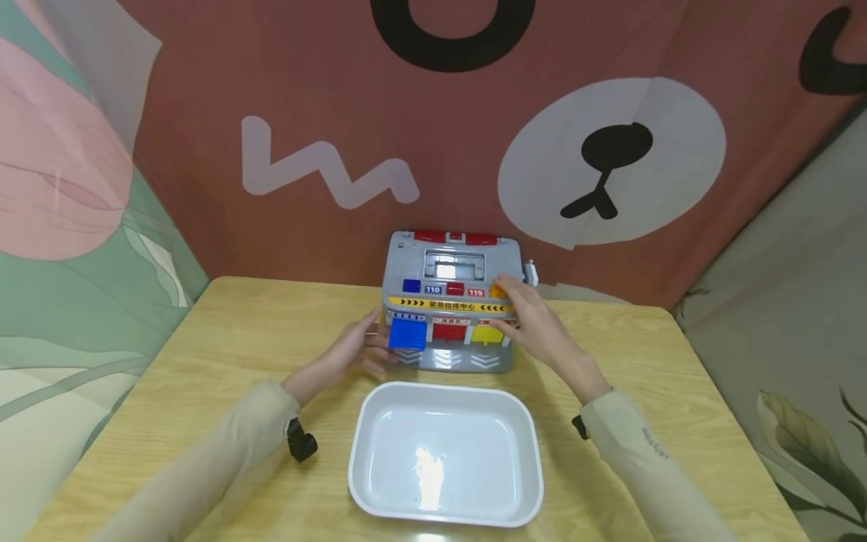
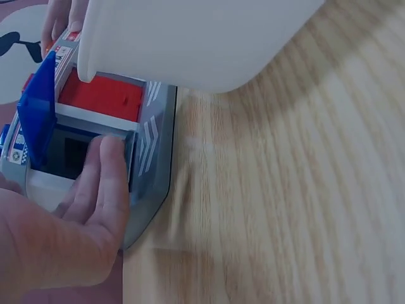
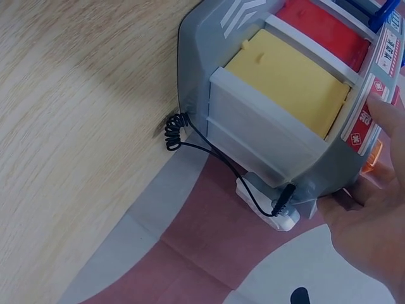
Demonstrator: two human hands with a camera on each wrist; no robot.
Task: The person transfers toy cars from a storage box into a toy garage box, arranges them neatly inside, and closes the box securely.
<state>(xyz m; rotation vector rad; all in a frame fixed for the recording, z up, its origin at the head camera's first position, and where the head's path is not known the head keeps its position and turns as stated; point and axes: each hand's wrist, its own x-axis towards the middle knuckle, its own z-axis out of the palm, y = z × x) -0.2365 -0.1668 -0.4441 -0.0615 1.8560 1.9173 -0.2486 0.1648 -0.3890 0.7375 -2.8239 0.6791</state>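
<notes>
A grey toy emergency station (image 1: 443, 361) with blue, red and yellow doors stands at the table's back. Its blue door (image 2: 39, 107) is swung up, baring a dark bay. My left hand (image 1: 352, 346) is at that bay, fingertips reaching into its mouth in the left wrist view; nothing shows between the fingers. At the other front corner, my right hand (image 1: 538, 320) grips the roof edge, thumb on the front sign and fingers by the orange button (image 3: 373, 156). The red door (image 2: 102, 98) and yellow door (image 3: 288, 82) are down.
In front of the station sits a white plastic tub (image 1: 445, 519) on the wooden table (image 1: 257, 331). A white piece (image 3: 278, 215) on a coiled black cord (image 3: 177, 132) hangs at the station's right side. Behind is a printed cloth (image 1: 305, 241).
</notes>
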